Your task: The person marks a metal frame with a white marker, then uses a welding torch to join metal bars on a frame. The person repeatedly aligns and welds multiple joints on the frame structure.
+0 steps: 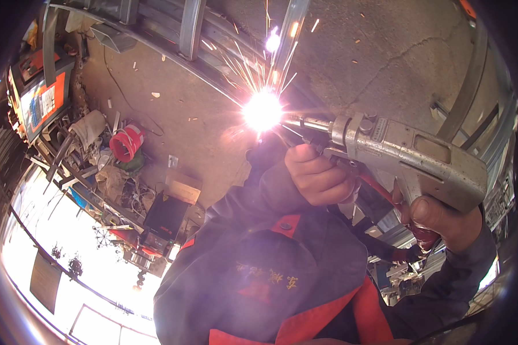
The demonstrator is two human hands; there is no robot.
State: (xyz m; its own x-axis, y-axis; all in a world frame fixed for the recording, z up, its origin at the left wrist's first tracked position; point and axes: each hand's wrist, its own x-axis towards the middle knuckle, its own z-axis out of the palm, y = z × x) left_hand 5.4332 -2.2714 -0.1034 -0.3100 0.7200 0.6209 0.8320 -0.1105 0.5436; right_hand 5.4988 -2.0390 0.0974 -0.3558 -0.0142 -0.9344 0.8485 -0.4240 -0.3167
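Observation:
A silver-grey welding gun [411,155] lies across the right half of the view, its nozzle [312,123] directed left at a blinding white arc [263,111]. Sparks fan out from the arc, mostly upward. My right hand [443,221] is wrapped round the gun's grip at the back. Closer to the nozzle, my left hand [322,175] is closed against the front underside of the gun, by the thin wire guide. The glare hides the exact spot where the tip meets the metal frame [191,29].
Metal bars of the frame run along the top; another curved bar [466,86] stands at right. On the left are an orange-and-black machine [43,95], a red bucket [126,144], a black box [166,217], a cardboard piece [184,188] and scrap. A cable crosses the concrete floor [184,121].

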